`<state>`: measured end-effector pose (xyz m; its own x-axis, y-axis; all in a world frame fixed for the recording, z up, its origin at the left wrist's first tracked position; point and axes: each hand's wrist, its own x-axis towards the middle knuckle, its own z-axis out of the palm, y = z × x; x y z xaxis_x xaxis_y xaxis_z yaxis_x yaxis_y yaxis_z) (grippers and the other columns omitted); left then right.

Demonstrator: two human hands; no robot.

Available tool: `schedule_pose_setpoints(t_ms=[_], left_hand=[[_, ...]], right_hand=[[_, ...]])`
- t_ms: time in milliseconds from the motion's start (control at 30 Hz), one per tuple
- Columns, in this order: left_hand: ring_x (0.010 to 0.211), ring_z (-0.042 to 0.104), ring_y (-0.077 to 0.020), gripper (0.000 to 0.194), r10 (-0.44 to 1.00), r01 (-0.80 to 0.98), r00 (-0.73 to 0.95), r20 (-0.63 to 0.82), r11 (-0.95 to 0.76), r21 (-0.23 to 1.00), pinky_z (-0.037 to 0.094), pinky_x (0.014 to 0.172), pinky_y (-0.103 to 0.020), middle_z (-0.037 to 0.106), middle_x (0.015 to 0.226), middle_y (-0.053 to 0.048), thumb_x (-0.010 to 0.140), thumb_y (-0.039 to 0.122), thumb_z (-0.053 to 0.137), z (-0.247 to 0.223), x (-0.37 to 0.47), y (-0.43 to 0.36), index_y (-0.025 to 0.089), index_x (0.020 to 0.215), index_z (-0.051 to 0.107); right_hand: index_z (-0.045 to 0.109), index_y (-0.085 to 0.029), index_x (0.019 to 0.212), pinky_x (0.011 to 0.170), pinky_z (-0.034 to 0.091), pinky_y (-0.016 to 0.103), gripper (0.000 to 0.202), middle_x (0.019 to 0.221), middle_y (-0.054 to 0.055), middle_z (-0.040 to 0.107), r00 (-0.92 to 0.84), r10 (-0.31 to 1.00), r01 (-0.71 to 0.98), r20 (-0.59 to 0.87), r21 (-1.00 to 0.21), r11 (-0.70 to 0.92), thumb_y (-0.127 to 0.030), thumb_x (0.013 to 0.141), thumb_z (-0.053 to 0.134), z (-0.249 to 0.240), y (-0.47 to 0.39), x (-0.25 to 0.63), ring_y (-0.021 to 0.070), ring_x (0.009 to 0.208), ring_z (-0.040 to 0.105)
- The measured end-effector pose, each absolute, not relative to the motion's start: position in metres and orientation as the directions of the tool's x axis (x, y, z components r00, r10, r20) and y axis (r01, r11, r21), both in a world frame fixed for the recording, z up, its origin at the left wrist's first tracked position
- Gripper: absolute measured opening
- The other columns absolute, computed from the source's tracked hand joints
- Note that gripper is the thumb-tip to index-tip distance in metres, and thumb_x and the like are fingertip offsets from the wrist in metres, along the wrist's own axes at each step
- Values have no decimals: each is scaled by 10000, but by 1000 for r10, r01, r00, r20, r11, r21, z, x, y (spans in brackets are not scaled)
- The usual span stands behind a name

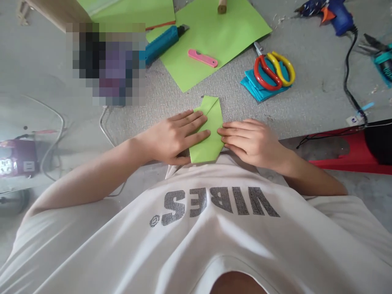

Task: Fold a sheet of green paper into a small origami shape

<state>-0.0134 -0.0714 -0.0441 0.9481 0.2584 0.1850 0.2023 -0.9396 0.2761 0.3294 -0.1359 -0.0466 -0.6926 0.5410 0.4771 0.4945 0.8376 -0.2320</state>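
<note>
A folded piece of light green paper (206, 143) lies at the table edge close to my body, with a diagonal flap near its top. My left hand (180, 134) rests flat over its left side, fingers spread and pressing down, the thumb by the lower left corner. At the right edge, my right hand (248, 139) touches the paper with outstretched fingertips. Whether any finger goes under the sheet is hidden.
Beyond the hands lie a large green sheet (239, 36), a pink folding blade (202, 58), a teal box cutter (162, 44), and red-yellow scissors (268, 75) on folded blue material (259, 93). Farther right are a blue glue gun (340, 18) with its cord and pliers (382, 55).
</note>
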Motion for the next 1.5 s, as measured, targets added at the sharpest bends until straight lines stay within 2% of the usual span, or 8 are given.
schedule_pose_setpoints(t_ms=[100,267,500,667,967,1133,1300,1500], left_hand=[[1725,629,-464,603,261,201,940,219,-944,261,568,1404,-715,673,1809,-221,1140,612,709,-51,-12,-76,277,1641,725],[1703,660,-447,389,332,249,902,275,-922,297,575,1403,-714,703,1784,-199,1185,392,668,-56,-9,-82,266,1529,799],[1723,643,-418,385,342,249,909,241,-905,346,421,1476,-789,710,1785,-170,1210,436,655,-58,7,-94,314,1544,802],[1663,706,-404,368,409,273,869,277,-865,421,411,1496,-740,772,1716,-146,1212,513,658,-60,16,-96,300,1432,863],[1544,807,-267,362,589,392,785,194,-714,581,414,1532,-558,890,1534,-44,1171,275,537,-49,19,-94,297,1387,826],[1487,837,-259,281,623,416,760,184,-684,599,434,1507,-529,905,1491,-20,1137,303,563,-46,24,-95,303,1258,816],[1494,822,-293,313,578,384,801,159,-698,605,383,1506,-528,918,1444,-22,1146,410,581,-41,27,-91,280,963,800],[1453,809,-307,296,619,388,775,126,-624,678,404,1457,-509,912,1450,-13,1094,474,638,-33,31,-87,292,992,848]], right_hand=[[923,-258,1173,993,733,499,225,1334,66,951,-634,610,502,475,-346,793,-162,1174,719,-52,-141,331,328,1331,908],[910,-258,1091,1103,738,568,237,1348,77,948,-594,677,474,434,-491,731,-106,1096,728,-51,-140,331,357,1344,903],[879,-244,1013,1090,740,563,157,1319,82,953,-558,708,422,433,-586,691,-154,1082,770,-50,-133,331,355,1277,912],[905,-277,1067,1147,716,576,207,1334,61,949,-550,742,408,383,-652,639,-108,1012,801,-47,-132,330,338,1260,900],[888,-272,1019,1049,723,567,112,1266,58,961,-509,763,428,399,-651,627,-162,1020,865,-48,-133,327,337,1180,911],[874,-278,1015,1044,713,580,100,1267,52,960,-499,758,441,421,-629,640,-178,1009,885,-51,-135,327,348,1191,910],[876,-289,1000,1039,702,574,132,1245,38,962,-474,767,441,431,-638,631,-158,1001,893,-52,-136,326,343,1169,910],[875,-290,959,1022,697,548,161,1217,26,965,-485,768,464,418,-622,631,-156,1045,851,-49,-135,325,325,1155,916]])
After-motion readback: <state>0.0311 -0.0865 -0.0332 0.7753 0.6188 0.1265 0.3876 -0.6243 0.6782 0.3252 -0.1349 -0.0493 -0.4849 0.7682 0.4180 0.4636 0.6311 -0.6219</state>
